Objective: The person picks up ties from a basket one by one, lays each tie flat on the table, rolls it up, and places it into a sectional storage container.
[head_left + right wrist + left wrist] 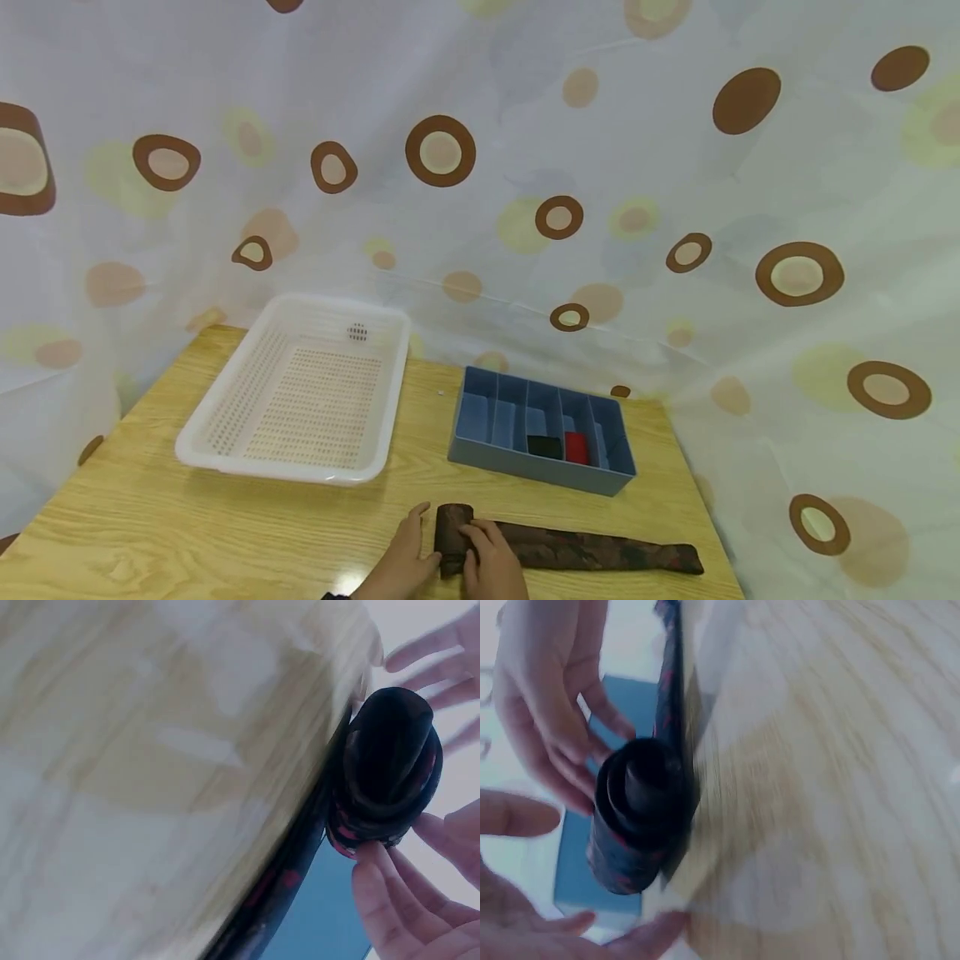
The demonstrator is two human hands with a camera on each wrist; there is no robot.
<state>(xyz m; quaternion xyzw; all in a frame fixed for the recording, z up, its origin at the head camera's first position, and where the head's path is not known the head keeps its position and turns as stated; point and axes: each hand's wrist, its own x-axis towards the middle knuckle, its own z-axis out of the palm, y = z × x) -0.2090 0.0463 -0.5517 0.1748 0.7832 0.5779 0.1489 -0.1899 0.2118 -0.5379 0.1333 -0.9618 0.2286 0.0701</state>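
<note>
A long strip of dark camouflage cloth lies on the table, its left end wound into a thick roll. My right hand grips the roll from its right side, the fingers bent against it. On the roll's other side is my left hand, fingers extended, with the thumb close to its lower part. The left wrist view shows the coiled end of the roll, with a gap between it and the left fingers. In the right wrist view, right fingertips touch the roll's outer layer.
Behind the cloth stands a blue divided box, a black item and a red item in its compartments. A white perforated basket sits at the back left of the wooden table. A patterned curtain hangs behind.
</note>
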